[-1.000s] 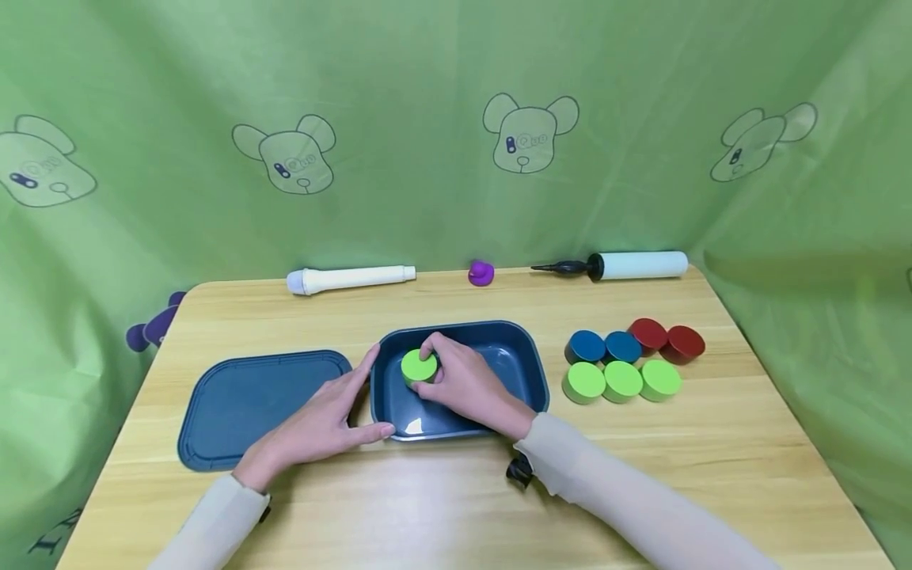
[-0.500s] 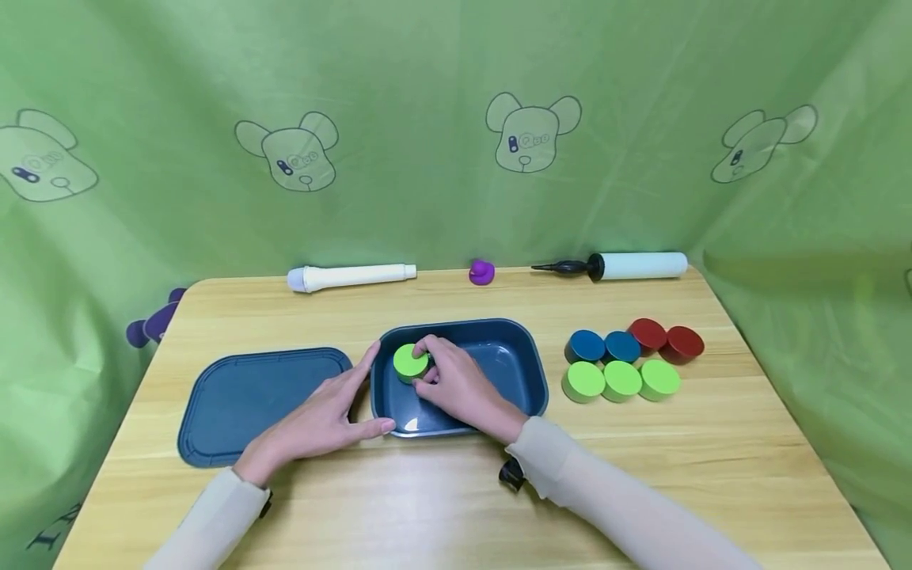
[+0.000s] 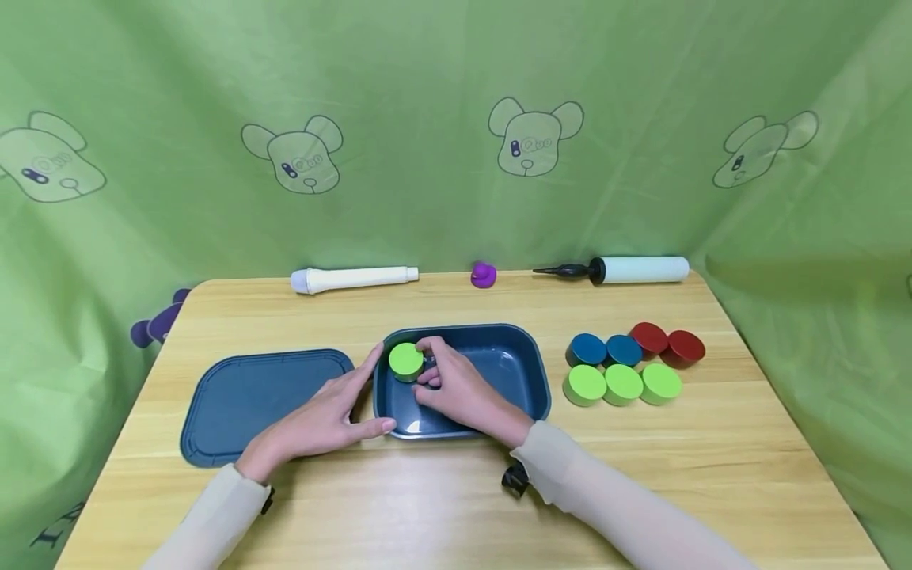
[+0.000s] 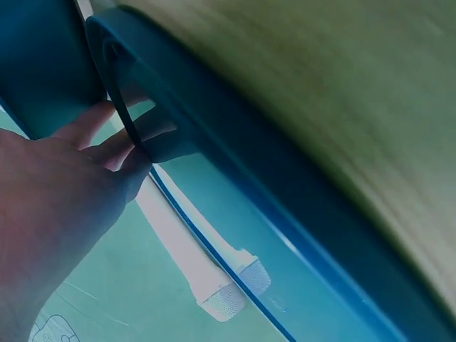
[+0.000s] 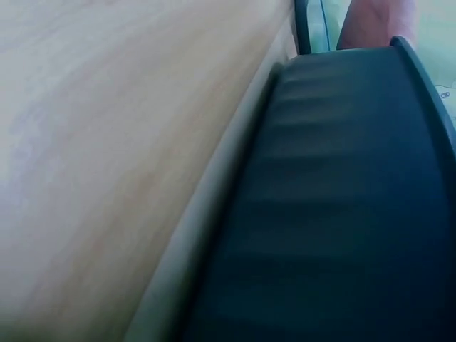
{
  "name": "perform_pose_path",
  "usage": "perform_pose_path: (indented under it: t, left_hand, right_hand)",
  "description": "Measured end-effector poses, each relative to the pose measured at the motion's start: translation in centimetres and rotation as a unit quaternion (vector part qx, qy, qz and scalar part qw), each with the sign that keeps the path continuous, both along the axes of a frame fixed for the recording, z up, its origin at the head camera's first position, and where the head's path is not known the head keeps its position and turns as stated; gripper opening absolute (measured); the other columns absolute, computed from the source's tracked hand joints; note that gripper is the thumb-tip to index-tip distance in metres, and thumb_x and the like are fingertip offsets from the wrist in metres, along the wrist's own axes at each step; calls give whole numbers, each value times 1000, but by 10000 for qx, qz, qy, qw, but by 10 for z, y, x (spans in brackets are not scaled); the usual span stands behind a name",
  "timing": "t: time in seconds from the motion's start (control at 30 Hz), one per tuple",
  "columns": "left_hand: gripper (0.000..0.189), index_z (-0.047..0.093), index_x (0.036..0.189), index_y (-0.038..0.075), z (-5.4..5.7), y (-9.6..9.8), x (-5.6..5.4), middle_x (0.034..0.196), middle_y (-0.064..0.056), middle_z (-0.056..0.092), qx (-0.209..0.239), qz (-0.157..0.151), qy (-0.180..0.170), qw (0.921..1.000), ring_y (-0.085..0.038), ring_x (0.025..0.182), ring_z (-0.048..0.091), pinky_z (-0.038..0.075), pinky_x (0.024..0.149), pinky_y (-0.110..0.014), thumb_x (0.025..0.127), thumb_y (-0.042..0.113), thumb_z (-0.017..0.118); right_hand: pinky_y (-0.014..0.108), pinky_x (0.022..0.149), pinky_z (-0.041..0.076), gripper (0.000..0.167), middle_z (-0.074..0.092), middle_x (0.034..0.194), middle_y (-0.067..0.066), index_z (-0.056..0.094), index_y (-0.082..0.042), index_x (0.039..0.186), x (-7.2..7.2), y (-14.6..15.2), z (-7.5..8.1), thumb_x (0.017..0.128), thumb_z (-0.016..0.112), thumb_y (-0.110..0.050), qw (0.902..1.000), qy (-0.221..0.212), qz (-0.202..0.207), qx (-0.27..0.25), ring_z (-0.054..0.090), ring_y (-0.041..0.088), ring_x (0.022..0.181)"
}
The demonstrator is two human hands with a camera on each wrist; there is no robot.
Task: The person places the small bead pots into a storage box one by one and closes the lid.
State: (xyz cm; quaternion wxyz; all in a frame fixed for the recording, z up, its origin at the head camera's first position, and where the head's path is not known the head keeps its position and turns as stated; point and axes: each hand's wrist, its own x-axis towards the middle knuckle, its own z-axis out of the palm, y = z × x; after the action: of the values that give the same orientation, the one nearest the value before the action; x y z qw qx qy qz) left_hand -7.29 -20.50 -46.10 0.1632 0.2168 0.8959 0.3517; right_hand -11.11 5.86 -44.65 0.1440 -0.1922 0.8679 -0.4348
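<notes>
In the head view, a green round block stands in the upper left corner of a dark blue rectangular container. My right hand reaches into the container; its index fingertip is right at the block's right edge, while the thumb lies apart below it. My left hand rests against the container's left end, fingers spread and thumb at the front corner. The left wrist view shows the left hand's fingers by the container wall. The right hand itself is hidden in the right wrist view, behind the container's side.
A dark blue lid lies left. To the right sit several green blocks, two blue blocks and two red blocks. Along the back are a white microphone, a purple duck and a hand pump.
The green block has shifted left and slightly back into the container's corner. My right thumb has come away from the block. The left hand has stayed at the container's end.
</notes>
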Motion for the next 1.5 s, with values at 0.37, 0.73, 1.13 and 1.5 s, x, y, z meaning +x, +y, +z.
perform_pose_path:
  t: [0.37,0.73,1.13,1.5]
  left_hand:
    - [109,-2,177,33,0,-2,1,179,-11,20,-47,-47,97,9999,-38,162,23,22,124,-70,101,68,68]
    - [117,-1,177,30,6,7,0,177,-10,27,-292,-23,413,9987,-32,160,32,23,125,-67,95,76,68]
    - [125,-3,177,29,11,7,4,177,-8,29,-581,20,336,9977,-32,160,33,21,125,-70,90,84,68]
    - [131,-3,177,25,8,16,3,177,-8,28,-518,74,382,9979,-33,159,33,21,125,-69,87,86,69]
  right_hand:
    - [39,96,60,60,60,150,13,52,-7,152,4,23,13,100,80,-11,9994,132,-272,-190,73,18,111]
    - [35,92,61,47,67,141,14,60,-6,144,11,75,40,101,76,-11,9936,755,-645,-538,73,15,104]
    - [34,86,62,45,73,123,6,59,-11,145,32,122,50,103,76,-14,9873,1163,-1074,-113,71,15,100]
    - [16,85,55,39,72,120,7,63,-2,139,39,170,50,102,75,-3,9723,1922,-1302,-271,69,13,96]
